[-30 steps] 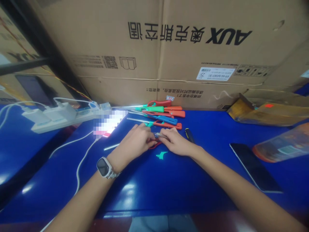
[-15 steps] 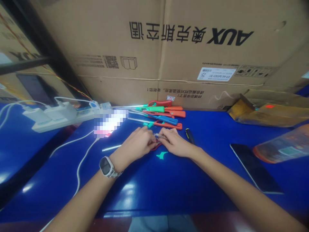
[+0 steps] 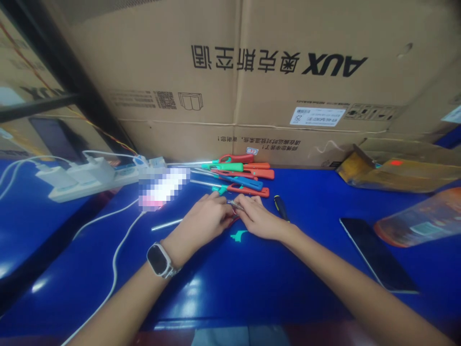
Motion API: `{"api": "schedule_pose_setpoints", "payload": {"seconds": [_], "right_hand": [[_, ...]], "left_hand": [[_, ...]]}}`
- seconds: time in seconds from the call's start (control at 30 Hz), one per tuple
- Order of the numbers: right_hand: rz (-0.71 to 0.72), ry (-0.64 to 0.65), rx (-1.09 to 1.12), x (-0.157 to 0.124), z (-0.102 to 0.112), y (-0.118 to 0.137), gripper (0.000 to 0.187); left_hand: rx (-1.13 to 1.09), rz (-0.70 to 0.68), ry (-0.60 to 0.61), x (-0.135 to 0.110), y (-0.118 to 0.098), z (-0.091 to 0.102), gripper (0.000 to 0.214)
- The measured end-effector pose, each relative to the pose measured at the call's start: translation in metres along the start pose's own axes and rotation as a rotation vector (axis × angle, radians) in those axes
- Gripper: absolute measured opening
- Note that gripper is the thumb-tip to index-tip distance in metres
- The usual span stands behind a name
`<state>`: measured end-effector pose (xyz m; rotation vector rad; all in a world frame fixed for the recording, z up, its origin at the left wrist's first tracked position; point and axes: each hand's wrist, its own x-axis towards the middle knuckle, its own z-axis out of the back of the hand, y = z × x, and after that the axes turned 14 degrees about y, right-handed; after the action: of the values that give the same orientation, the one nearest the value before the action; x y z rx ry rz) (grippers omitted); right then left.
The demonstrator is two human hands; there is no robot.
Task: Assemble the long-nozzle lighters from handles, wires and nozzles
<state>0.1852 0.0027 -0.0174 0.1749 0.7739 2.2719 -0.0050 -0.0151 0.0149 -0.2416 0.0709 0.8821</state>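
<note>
My left hand (image 3: 208,216), wearing a watch on its wrist, is closed around a red lighter body (image 3: 236,218), mostly hidden by fingers. Pinched between the fingertips of my right hand (image 3: 258,218) is a small clear and silvery part (image 3: 234,204), close above that body. Left of my left hand, a thin metal tube (image 3: 166,225) shows; its other end is hidden. A green trigger piece (image 3: 237,235) lies on the blue table just below my fingers. To the right rests a black and yellow screwdriver (image 3: 281,207).
Several long-necked lighters (image 3: 248,180) are piled behind my hands, against a large cardboard box (image 3: 266,86). A power strip (image 3: 97,179) with white plugs and cables stands left. A phone (image 3: 376,254), an orange-tinted bottle (image 3: 421,218) and a yellowish open carton (image 3: 399,168) are on the right.
The view has shifted slightly. My right fingers have turned a little and closed in toward my left hand, covering more of the red body. The green trigger piece stays on the table.
</note>
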Motion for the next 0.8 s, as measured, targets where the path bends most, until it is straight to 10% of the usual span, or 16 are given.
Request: {"api": "schedule_pose_setpoints", "payload": {"seconds": [0.8], "right_hand": [[-0.063, 0.000, 0.008, 0.0002, -0.0023, 0.0045, 0.012]], "left_hand": [[0.033, 0.039, 0.029, -0.0022, -0.0051, -0.0039, 0.021]]}}
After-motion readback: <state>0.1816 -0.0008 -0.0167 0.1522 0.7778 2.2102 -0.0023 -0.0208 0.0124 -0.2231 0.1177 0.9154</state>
